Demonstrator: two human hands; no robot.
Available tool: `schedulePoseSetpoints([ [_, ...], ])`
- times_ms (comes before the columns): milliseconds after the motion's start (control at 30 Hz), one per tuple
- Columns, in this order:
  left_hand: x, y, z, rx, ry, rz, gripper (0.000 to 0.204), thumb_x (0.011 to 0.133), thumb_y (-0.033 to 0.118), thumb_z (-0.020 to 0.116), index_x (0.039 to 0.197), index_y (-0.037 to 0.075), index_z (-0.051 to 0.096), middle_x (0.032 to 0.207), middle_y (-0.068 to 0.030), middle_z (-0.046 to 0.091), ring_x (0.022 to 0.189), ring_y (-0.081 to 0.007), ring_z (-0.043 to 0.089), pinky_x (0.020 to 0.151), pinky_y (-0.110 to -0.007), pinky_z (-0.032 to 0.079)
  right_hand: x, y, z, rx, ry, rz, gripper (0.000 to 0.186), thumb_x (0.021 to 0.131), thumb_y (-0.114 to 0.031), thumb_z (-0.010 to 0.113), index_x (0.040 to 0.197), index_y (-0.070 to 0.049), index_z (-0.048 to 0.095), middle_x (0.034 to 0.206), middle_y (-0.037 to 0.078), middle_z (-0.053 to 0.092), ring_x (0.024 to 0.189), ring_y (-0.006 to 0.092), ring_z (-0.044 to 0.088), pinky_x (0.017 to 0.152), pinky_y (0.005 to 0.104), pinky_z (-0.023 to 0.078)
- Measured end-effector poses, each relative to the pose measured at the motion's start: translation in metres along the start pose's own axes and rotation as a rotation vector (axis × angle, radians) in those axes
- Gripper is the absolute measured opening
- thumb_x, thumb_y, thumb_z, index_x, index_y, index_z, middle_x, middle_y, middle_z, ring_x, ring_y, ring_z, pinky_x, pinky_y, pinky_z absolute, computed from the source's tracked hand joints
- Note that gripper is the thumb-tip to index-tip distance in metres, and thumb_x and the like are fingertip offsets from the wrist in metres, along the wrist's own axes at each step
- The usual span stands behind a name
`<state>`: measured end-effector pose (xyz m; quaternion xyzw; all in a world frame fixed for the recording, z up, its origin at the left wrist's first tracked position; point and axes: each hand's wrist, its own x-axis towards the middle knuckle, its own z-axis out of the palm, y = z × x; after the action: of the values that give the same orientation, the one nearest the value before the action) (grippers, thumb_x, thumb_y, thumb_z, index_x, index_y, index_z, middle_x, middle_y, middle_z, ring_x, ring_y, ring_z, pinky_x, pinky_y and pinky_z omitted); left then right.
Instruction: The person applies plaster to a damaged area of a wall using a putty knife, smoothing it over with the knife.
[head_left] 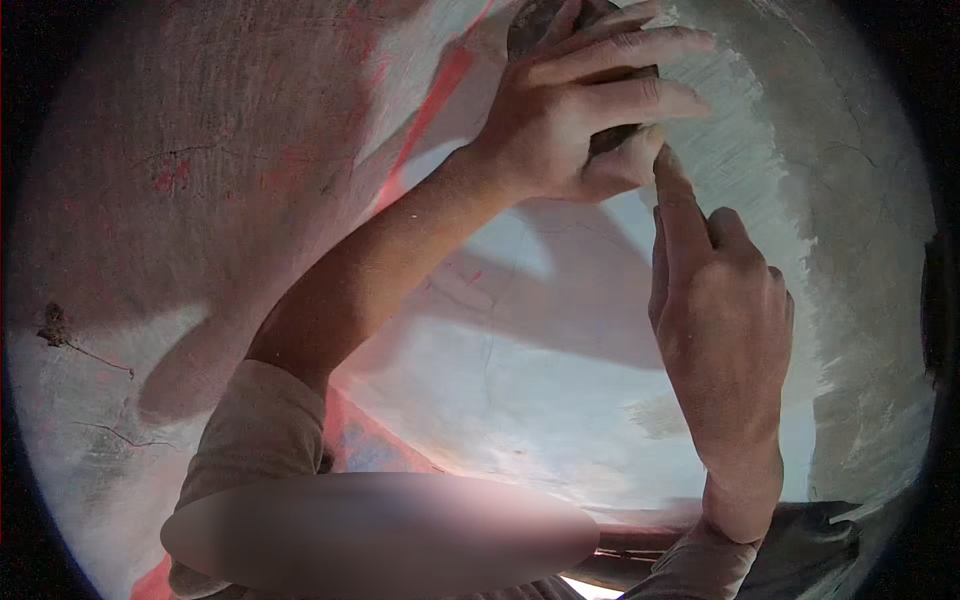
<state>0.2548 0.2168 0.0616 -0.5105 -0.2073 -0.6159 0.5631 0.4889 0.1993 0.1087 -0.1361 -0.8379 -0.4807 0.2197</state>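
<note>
My left hand [580, 120] reaches up to the top middle, its fingers spread across a dark object [530, 30] with its thumb below, gripping it against the painted wall [480, 380]. The object is mostly hidden, so its kind is unclear. Just below and right, my right hand [720, 320] has its index finger stretched up to the left thumb, touching or nearly so. Its other fingers are curled and the palm is hidden. Both forearms come in from the lower edge, and shadows fall on the pale blue-white paint around them.
A rough, cracked grey-pink surface [180, 220] with red streaks and a small dark blotch [55, 325] takes up the left. A coarse grey band [860, 250] borders the pale paint at right. A dark ledge [820, 530] runs along the lower right. A blurred oval covers the bottom middle.
</note>
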Motion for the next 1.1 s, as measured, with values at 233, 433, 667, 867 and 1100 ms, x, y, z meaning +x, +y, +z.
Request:
schedulePoseSetpoints([
  [233,-0.002,0.046,0.013,0.041,-0.051,-0.160,0.032,0.074,0.017,0.078,0.105,0.023,0.084,0.149,-0.0005,0.072,0.134,-0.0316,0.068,0.108,-0.053,0.052,-0.022,0.020,-0.014,0.172,-0.050,0.025,0.041,0.107,-0.014,0.070,0.149,-0.011,0.070,0.079,0.012,0.071,0.058,0.0202,0.067,0.050,0.0395,0.054],
  [433,0.006,-0.001,-0.011,0.049,-0.104,0.054,0.040,0.080,0.000,0.067,0.115,0.007,0.083,0.136,-0.0189,0.074,0.114,-0.0376,0.071,0.102,-0.048,0.053,0.012,0.004,0.017,0.097,-0.030,0.005,0.049,0.111,-0.018,0.064,0.159,-0.012,0.057,0.084,0.018,0.074,0.068,0.0325,0.078,0.057,0.0472,0.062],
  [667,0.012,0.025,-0.001,-0.016,-0.091,0.059,0.033,0.085,0.004,0.067,0.113,0.008,0.083,0.141,-0.0188,0.073,0.125,-0.0384,0.068,0.107,-0.046,0.052,-0.012,0.014,-0.011,0.134,-0.078,0.027,0.046,0.110,-0.020,0.066,0.155,-0.011,0.064,0.082,0.017,0.073,0.065,0.0326,0.077,0.054,0.0448,0.061],
  [867,0.007,-0.004,-0.021,0.083,-0.186,0.087,0.034,0.083,0.006,0.068,0.113,0.009,0.084,0.133,-0.0180,0.075,0.118,-0.0352,0.072,0.103,-0.046,0.054,0.013,0.003,0.026,0.120,0.039,-0.005,0.044,0.111,-0.017,0.064,0.154,-0.011,0.064,0.080,0.019,0.071,0.065,0.0319,0.076,0.055,0.0467,0.060],
  [1100,-0.001,0.027,-0.001,0.149,-0.136,-0.067,0.030,0.079,0.017,0.074,0.106,0.025,0.085,0.147,0.0000,0.073,0.134,-0.0309,0.068,0.109,-0.049,0.050,0.000,0.016,0.024,0.185,0.037,0.008,0.042,0.110,-0.020,0.066,0.151,-0.012,0.067,0.079,0.017,0.072,0.062,0.0281,0.073,0.054,0.0456,0.058],
])
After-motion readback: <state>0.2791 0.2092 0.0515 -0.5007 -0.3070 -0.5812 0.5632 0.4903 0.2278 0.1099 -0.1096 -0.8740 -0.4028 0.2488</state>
